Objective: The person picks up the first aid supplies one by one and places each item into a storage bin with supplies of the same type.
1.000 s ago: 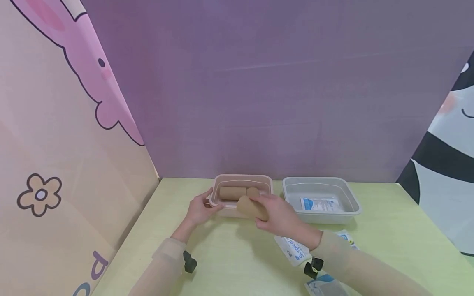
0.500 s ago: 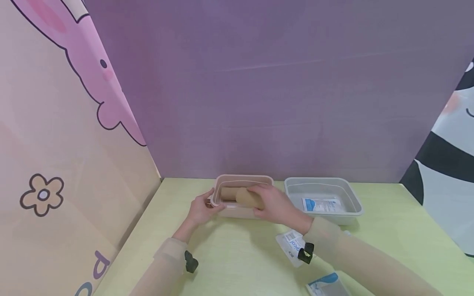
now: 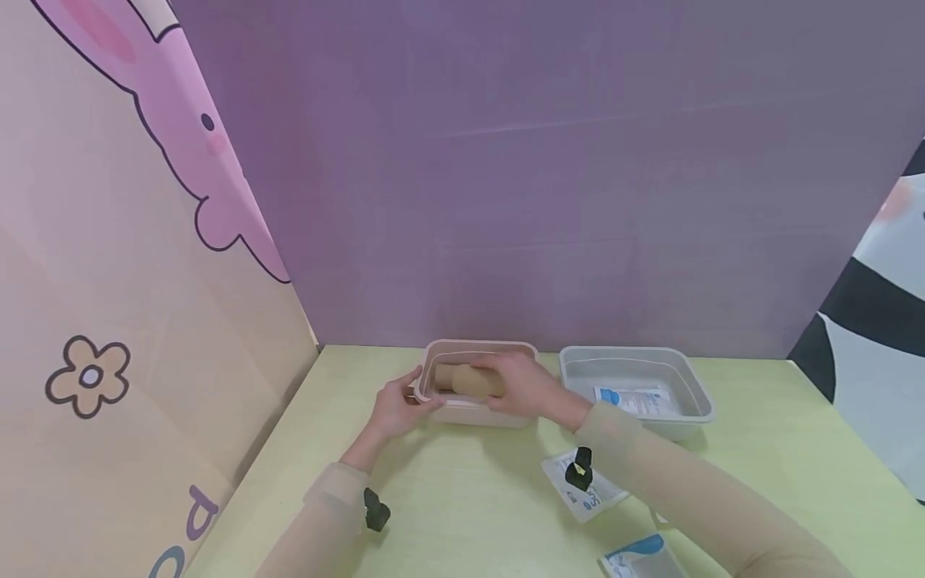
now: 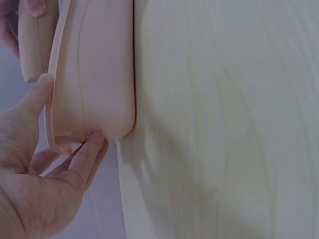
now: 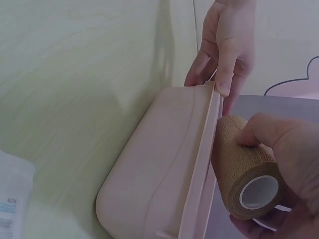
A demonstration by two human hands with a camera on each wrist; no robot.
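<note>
A pale pink plastic bin (image 3: 477, 413) stands at the back of the table. My left hand (image 3: 393, 409) grips its left end, with the thumb at the rim and fingers against the outer wall in the left wrist view. My right hand (image 3: 531, 385) holds a tan bandage roll (image 5: 244, 164) at the bin's mouth, fingers and thumb curled round it. The roll's white core faces the right wrist camera. Another tan roll (image 3: 443, 376) lies inside the bin, partly hidden behind the held one.
A light grey bin (image 3: 672, 428) stands to the right with a white and blue packet (image 3: 632, 400) inside. On the table in front lie a surgical-labelled packet (image 3: 592, 498) and a clear, blue-topped packet (image 3: 643, 558). A purple backdrop (image 3: 477, 201) rises behind the bins.
My right hand has moved left and down toward the pink bin's inside, carrying the bandage roll. The roll now covers more of the rolls in the bin. My left hand keeps its hold.
</note>
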